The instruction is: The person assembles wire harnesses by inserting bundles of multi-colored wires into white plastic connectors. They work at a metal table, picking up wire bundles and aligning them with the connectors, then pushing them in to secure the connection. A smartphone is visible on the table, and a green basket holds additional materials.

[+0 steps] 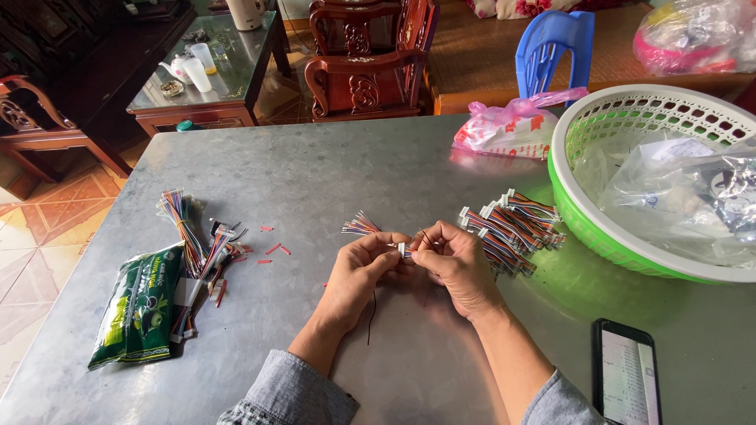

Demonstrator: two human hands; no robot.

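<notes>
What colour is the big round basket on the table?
The basket is green outside with a white rim, seen in the head view.

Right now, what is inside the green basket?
The basket holds clear plastic bags, crumpled, with a white paper sheet among them. What the bags contain, and anything beneath them, is not visible.

A small white connector [403, 250] with fanned multicoloured wires [361, 225] sits pinched above the table.
</notes>
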